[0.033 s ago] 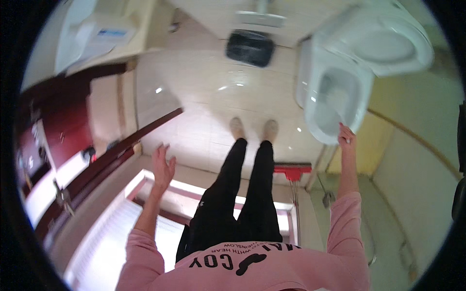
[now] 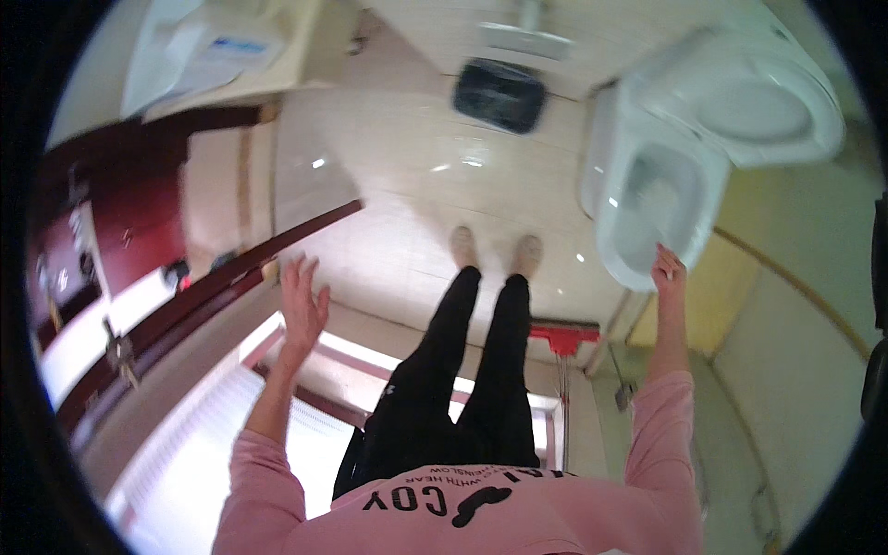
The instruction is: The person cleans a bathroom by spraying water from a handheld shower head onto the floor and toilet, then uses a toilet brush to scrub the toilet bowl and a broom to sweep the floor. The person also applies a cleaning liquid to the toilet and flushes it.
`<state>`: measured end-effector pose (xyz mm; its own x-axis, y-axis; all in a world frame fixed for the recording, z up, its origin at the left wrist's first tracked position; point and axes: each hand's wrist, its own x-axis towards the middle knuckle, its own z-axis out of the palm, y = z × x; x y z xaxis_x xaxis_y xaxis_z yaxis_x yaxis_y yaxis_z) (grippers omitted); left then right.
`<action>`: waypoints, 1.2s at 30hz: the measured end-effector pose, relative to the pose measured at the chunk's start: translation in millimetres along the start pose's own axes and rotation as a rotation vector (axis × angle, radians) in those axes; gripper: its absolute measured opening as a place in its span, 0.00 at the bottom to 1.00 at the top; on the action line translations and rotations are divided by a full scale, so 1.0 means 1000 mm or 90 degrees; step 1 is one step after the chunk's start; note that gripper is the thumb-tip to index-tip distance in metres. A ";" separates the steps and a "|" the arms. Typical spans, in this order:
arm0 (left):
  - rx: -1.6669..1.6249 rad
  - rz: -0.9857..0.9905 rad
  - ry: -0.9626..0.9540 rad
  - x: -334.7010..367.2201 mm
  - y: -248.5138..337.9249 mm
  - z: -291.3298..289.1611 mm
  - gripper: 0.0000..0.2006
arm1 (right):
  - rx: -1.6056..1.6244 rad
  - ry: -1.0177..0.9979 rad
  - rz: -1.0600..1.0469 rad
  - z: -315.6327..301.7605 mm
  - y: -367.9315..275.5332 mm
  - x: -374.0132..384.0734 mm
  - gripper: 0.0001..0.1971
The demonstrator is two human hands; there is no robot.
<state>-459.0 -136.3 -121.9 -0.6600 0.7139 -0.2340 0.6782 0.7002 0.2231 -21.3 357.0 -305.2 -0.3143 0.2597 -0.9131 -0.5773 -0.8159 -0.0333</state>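
Note:
My right hand (image 2: 668,270) is closed round the thin handle of a white toilet brush (image 2: 659,201). The brush reaches down into the bowl of a white toilet (image 2: 615,250), whose lid and seat are raised. Its head looks pale and blurred inside the bowl. On the left, my left hand (image 2: 303,301) hangs in the air with its fingers apart and nothing in it. The hand is close to the edge of a dark red door (image 2: 305,227); whether it touches the door I cannot tell.
A black bin (image 2: 499,95) stands against the far wall. A red-headed squeegee (image 2: 562,340) leans near my right leg. Keys (image 2: 120,356) hang on the door at the left. A white counter (image 2: 305,46) is at the far left, and a glass panel (image 2: 703,416) at the right.
The whole view has shifted slightly, with the room sliding right and down. My left hand has moved a little left, nearer the door edge. My right hand still holds the brush in the bowl.

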 end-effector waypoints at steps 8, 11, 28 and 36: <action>0.573 -0.308 -0.043 0.003 -0.083 -0.142 0.35 | -1.855 0.270 -0.637 -0.010 0.024 0.036 0.26; 0.635 -0.367 -0.121 -0.006 -0.101 -0.138 0.36 | -1.863 0.175 -0.816 -0.041 -0.008 0.052 0.25; 0.560 -0.419 -0.136 -0.099 -0.066 -0.096 0.27 | -0.931 0.042 -0.633 -0.085 0.035 0.090 0.07; 0.313 -0.424 0.052 -0.184 -0.037 -0.077 0.24 | -1.681 -0.248 -0.447 -0.090 -0.008 0.099 0.07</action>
<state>-386.9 -292.6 -13.9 -0.9816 0.1637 -0.0979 0.1889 0.9050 -0.3812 20.2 343.2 -431.6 -0.7521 0.3518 -0.5573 0.6182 0.6697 -0.4115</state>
